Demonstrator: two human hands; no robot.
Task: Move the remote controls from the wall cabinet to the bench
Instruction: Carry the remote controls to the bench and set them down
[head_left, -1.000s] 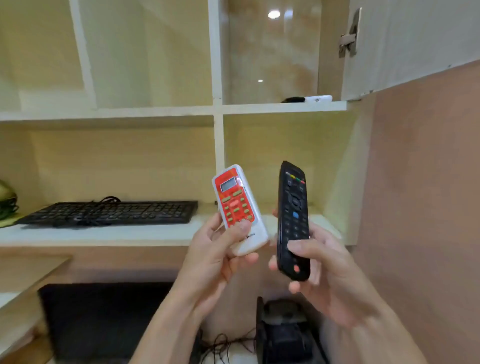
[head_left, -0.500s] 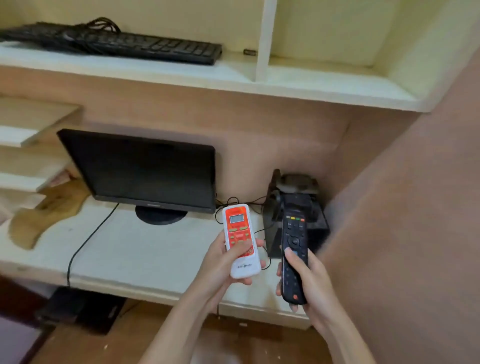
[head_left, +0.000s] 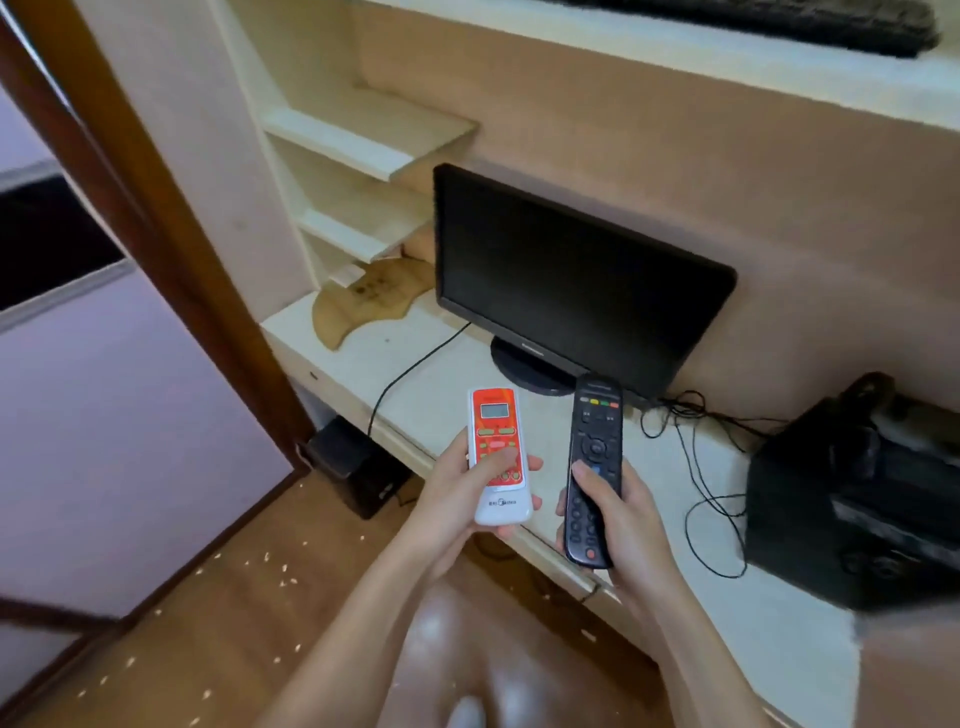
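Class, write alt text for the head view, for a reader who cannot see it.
The left hand grips a white-and-orange remote and the right hand a black remote, over the edge of a white bench. A dark monitor stands behind them.

Logged left remote (head_left: 498, 457) as white-bodied, with orange-red face panel, grey display window and greenish keys. Logged right remote (head_left: 592, 467) as black, with yellow, green and red keys in a row at far end, one red key at near end. Recorded monitor (head_left: 571, 280) black, tabletop (head_left: 441, 374) cream, wall (head_left: 675, 156) pinkish tan, floor (head_left: 208, 623) brown with pale flecks.
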